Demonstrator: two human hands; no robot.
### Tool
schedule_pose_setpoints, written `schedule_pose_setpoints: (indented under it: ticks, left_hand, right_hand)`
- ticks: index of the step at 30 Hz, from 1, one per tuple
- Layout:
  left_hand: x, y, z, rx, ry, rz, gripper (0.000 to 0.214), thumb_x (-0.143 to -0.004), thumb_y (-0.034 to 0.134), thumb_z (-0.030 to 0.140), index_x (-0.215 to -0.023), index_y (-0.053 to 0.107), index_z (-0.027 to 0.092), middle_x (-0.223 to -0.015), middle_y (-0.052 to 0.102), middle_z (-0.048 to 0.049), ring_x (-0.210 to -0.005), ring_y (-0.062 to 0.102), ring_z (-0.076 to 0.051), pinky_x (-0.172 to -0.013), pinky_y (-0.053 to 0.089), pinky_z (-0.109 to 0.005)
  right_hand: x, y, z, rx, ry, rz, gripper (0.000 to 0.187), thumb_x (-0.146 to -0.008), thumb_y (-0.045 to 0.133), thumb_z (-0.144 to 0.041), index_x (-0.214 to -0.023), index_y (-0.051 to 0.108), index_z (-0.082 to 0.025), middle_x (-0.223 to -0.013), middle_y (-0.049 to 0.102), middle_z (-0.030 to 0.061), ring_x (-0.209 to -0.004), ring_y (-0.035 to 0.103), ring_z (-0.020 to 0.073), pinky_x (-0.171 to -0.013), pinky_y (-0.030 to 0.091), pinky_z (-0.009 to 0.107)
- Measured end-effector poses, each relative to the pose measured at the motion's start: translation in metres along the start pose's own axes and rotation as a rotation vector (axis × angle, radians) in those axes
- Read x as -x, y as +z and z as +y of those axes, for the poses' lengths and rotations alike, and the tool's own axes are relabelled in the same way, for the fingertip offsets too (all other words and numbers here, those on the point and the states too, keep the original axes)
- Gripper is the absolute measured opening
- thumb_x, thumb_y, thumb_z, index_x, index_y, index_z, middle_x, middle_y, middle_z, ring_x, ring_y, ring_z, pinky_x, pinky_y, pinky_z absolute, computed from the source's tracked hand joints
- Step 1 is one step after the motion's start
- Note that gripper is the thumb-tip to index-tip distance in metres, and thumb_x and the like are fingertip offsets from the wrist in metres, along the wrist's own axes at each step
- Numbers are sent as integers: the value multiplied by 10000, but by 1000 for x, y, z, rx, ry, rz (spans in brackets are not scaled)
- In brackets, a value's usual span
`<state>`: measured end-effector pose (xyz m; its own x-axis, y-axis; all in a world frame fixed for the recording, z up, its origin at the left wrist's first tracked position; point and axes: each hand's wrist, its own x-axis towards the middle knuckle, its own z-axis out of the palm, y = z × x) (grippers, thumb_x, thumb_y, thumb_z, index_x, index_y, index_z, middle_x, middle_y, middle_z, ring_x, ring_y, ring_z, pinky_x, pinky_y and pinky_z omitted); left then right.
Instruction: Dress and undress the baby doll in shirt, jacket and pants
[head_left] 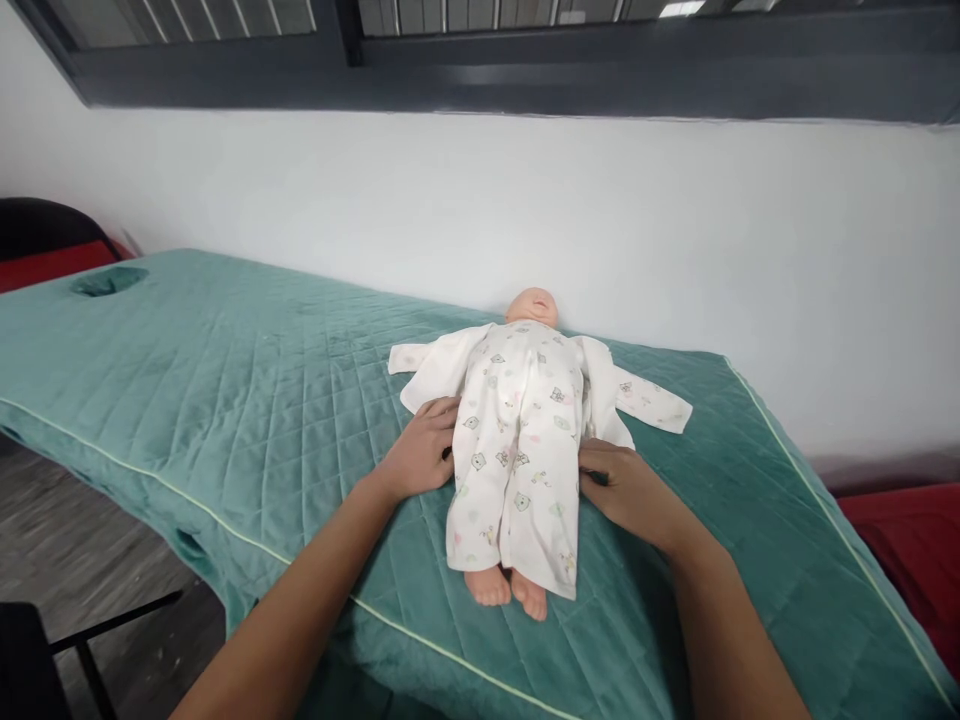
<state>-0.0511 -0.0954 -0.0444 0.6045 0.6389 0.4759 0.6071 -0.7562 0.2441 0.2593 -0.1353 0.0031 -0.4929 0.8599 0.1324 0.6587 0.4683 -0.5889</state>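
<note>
Your left hand (424, 447) and right hand (621, 484) flank printed outfit (519, 440) on doll (531, 307), fingers curled, can't tell if gripping

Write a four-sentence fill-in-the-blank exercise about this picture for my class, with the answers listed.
1. The doll lies on a quilted cover coloured ____.
2. The wall behind it is coloured ____.
3. Of wall and camera, the doll's feet lie nearer the ____.
4. Counting the left hand and right hand, ____ hands are beside the printed clothes.

Missing words: green; white; camera; two.
</note>
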Motion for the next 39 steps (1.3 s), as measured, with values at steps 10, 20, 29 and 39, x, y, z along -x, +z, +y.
schedule_pose_setpoints:
  ticks: [10,20,29,39]
  left_hand:
    - [-1,0,0,112,-58,-77,310,-851,539,170,-1012,770,299,-984,757,-36,-1131,600,-250,-1237,204,-510]
    - [-3,5,-1,110,-92,-42,175,-875,602,269,-928,768,259,-1001,726,-79,-1023,612,-263,-1020,446,-432]
    - [0,9,-3,127,-135,-45,180,-866,569,204,-796,734,221,-928,711,-69,-955,635,-235,-961,435,-418]
    - [-3,6,-1,88,-219,-49,222,-864,525,164,-704,674,201,-829,689,-62,-860,630,-224,-843,441,-379]
  right_hand:
    - [-8,17,-2,-141,49,10,259,-837,503,-135,-835,752,-208,-905,747,33,-868,684,235,-770,509,323]
    - [-11,21,-6,-116,23,132,268,-834,518,-145,-795,773,-218,-1020,728,77,-1037,654,258,-847,504,347]
    - [-11,22,-1,21,44,62,291,-859,488,-141,-841,771,-210,-916,741,57,-849,674,217,-738,460,301]
    - [-11,25,-1,58,57,107,299,-862,486,-140,-867,772,-229,-1015,737,61,-960,665,239,-797,486,311]
